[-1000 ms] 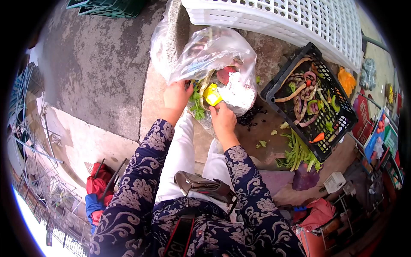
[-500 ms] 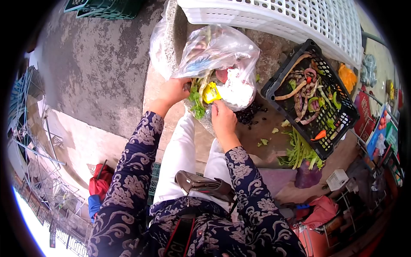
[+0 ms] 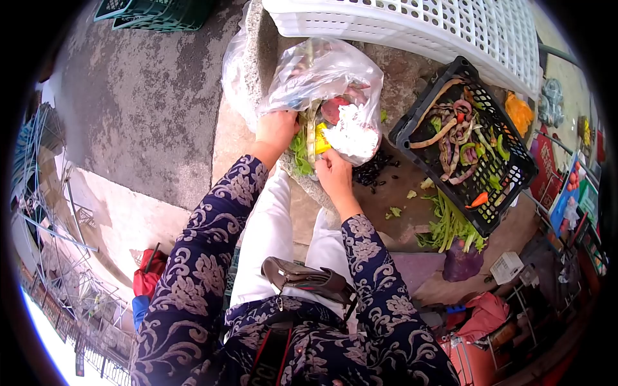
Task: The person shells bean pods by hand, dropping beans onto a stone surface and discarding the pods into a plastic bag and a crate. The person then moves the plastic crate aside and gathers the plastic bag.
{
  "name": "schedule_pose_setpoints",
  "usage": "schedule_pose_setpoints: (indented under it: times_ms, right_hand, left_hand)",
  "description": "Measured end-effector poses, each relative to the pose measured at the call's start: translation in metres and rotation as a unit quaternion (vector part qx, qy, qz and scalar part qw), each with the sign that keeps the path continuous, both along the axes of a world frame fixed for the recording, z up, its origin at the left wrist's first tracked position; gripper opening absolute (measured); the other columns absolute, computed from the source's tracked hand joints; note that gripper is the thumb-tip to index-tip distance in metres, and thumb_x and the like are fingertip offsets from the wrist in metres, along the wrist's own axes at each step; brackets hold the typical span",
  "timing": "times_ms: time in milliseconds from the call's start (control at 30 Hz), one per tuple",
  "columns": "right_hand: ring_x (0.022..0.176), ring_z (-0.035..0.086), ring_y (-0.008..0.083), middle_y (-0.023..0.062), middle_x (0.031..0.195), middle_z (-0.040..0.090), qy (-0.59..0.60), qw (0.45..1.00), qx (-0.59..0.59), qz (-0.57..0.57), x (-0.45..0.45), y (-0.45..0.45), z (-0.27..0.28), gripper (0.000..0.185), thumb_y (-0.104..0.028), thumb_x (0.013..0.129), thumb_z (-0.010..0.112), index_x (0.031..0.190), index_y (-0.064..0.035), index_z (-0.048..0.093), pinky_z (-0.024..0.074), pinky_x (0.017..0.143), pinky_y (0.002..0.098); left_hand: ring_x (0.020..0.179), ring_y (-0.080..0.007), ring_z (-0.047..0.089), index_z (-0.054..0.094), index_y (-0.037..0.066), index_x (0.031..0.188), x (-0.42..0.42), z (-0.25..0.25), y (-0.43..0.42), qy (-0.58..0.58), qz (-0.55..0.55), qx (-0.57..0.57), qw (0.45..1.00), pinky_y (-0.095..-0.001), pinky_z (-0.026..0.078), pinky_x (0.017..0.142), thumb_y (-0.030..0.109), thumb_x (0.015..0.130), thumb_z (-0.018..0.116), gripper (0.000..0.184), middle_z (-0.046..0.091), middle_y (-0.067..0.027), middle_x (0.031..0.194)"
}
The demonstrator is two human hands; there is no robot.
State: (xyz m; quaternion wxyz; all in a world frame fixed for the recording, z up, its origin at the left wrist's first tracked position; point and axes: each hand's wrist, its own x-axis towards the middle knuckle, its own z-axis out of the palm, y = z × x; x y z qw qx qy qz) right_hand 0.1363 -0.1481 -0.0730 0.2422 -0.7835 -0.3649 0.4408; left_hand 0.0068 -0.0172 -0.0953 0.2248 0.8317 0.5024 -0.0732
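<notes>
A clear plastic bag (image 3: 328, 71) of scraps lies open on a stone ledge in front of me. At its mouth show crumpled white tissue (image 3: 351, 134), a yellow packet (image 3: 322, 137), a long pale bean pod (image 3: 311, 134) and green leaves (image 3: 299, 153). My left hand (image 3: 277, 134) is at the left of the mouth, fingers curled in beside the leaves. The bag's film partly covers its fingertips, and what they hold is hidden. My right hand (image 3: 333, 174) is closed in a pinch on the bag's near edge, just below the packet.
To the right, a black crate (image 3: 421, 141) holds bean pods and vegetable scraps. A white perforated basket (image 3: 399, 26) stands behind. Dark beans (image 3: 373, 170) and celery leaves (image 3: 450, 225) lie on the ground. Green crates (image 3: 161, 16) are at the far left.
My left hand has moved right and slightly down, further into the bag's mouth. The pale pod now crosses the yellow packet and hides part of it. My right hand stays at the edge.
</notes>
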Motion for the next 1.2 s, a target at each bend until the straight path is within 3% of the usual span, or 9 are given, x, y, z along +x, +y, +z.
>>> schedule_pose_setpoints:
  times_ms: [233, 333, 433, 533, 667, 767, 1000, 1100, 1200]
  right_hand:
    - [0.06, 0.059, 0.0349, 0.0181, 0.063, 0.057, -0.012, 0.998, 0.043, 0.04, 0.035, -0.007, 0.002, 0.016, -0.013, 0.082, 0.053, 0.073, 0.0002, 0.054, 0.0434, 0.054, 0.0411]
    - [0.062, 0.061, 0.0304, 0.0163, 0.066, 0.058, 0.045, 0.997, 0.028, 0.055, 0.043, -0.018, 0.004, 0.011, -0.01, 0.081, 0.056, 0.081, 0.0005, 0.054, 0.0452, 0.056, 0.0362]
    - [0.071, 0.063, 0.0261, 0.0153, 0.076, 0.062, 0.048, 0.998, 0.029, 0.029, 0.044, -0.033, -0.004, 0.014, -0.009, 0.08, 0.059, 0.089, -0.0005, 0.053, 0.0476, 0.062, 0.0338]
    - [0.074, 0.062, 0.0186, 0.0105, 0.081, 0.062, 0.064, 0.997, 0.045, -0.019, 0.038, -0.039, 0.001, 0.017, -0.01, 0.081, 0.059, 0.094, 0.0001, 0.053, 0.0478, 0.065, 0.0299]
    - [0.06, 0.051, 0.0065, 0.0005, 0.074, 0.058, 0.195, 0.971, 0.103, -0.089, 0.039, -0.052, -0.004, 0.021, -0.014, 0.083, 0.06, 0.098, -0.001, 0.056, 0.0439, 0.054, 0.0225]
    - [0.053, 0.043, 0.0033, -0.0031, 0.069, 0.052, 0.451, 0.859, -0.038, -0.238, 0.052, -0.05, 0.024, 0.016, -0.012, 0.086, 0.056, 0.099, -0.0018, 0.057, 0.0356, 0.046, 0.018]
    - [0.044, 0.032, 0.0021, -0.0059, 0.059, 0.038, 0.493, 0.818, -0.013, -0.295, 0.074, -0.069, 0.026, 0.014, -0.013, 0.089, 0.053, 0.099, -0.0034, 0.054, 0.0233, 0.038, 0.0176]
    - [0.041, 0.033, 0.0014, -0.0068, 0.062, 0.042, 0.371, 0.849, -0.035, -0.374, 0.069, -0.075, 0.022, 0.022, -0.019, 0.085, 0.06, 0.101, -0.0055, 0.053, 0.0226, 0.034, 0.0192]
    - [0.038, 0.029, 0.0014, -0.0078, 0.058, 0.038, 0.365, 0.85, -0.095, -0.368, 0.052, -0.068, 0.021, 0.029, -0.024, 0.08, 0.068, 0.099, -0.0093, 0.051, 0.0198, 0.033, 0.0196]
  left_hand:
    - [0.053, -0.0227, 0.057, 0.058, 0.006, 0.073, -0.011, 0.048, -0.03, -0.235, 0.197, -0.091, 0.948, -0.035, 0.046, 0.053, 0.02, 0.081, 0.052, 0.017, 0.058, -0.0079, 0.061]
    - [0.045, -0.0134, 0.047, 0.053, 0.007, 0.069, -0.025, 0.055, -0.063, -0.362, 0.356, -0.242, 0.827, -0.0273, 0.039, 0.044, 0.021, 0.085, 0.049, 0.021, 0.049, -0.0015, 0.055]
    - [0.045, -0.008, 0.038, 0.049, 0.009, 0.071, -0.029, 0.059, -0.096, -0.361, 0.49, -0.498, 0.618, -0.0208, 0.027, 0.039, 0.022, 0.089, 0.045, 0.023, 0.043, 0.0017, 0.056]
    - [0.051, -0.012, 0.047, 0.051, 0.006, 0.08, -0.023, 0.049, -0.121, -0.362, 0.447, -0.597, 0.559, -0.0215, 0.033, 0.041, 0.02, 0.087, 0.044, 0.017, 0.051, -0.0049, 0.065]
    - [0.067, -0.018, 0.055, 0.051, 0.002, 0.081, -0.004, 0.047, -0.121, -0.387, 0.335, -0.669, 0.539, -0.0253, 0.047, 0.054, 0.011, 0.077, 0.046, 0.011, 0.057, -0.0094, 0.076]
    - [0.068, -0.0179, 0.054, 0.051, 0.002, 0.08, 0.009, 0.038, -0.116, -0.414, 0.323, -0.68, 0.512, -0.0264, 0.045, 0.055, 0.014, 0.078, 0.047, 0.013, 0.056, -0.0083, 0.073]
    - [0.042, -0.004, 0.027, 0.054, 0.005, 0.082, 0.014, 0.034, -0.123, -0.311, 0.475, -0.543, 0.619, -0.0212, 0.019, 0.037, 0.017, 0.079, 0.055, 0.013, 0.037, 0.0054, 0.058]
    - [0.043, -0.0036, 0.028, 0.052, 0.009, 0.086, 0.018, 0.04, -0.122, -0.31, 0.504, -0.532, 0.606, -0.0207, 0.018, 0.037, 0.017, 0.079, 0.058, 0.013, 0.035, 0.0061, 0.058]
    - [0.042, -0.0037, 0.029, 0.054, 0.008, 0.083, 0.036, 0.048, -0.124, -0.264, 0.502, -0.449, 0.69, -0.0208, 0.02, 0.037, 0.021, 0.077, 0.061, 0.016, 0.038, 0.0058, 0.057]
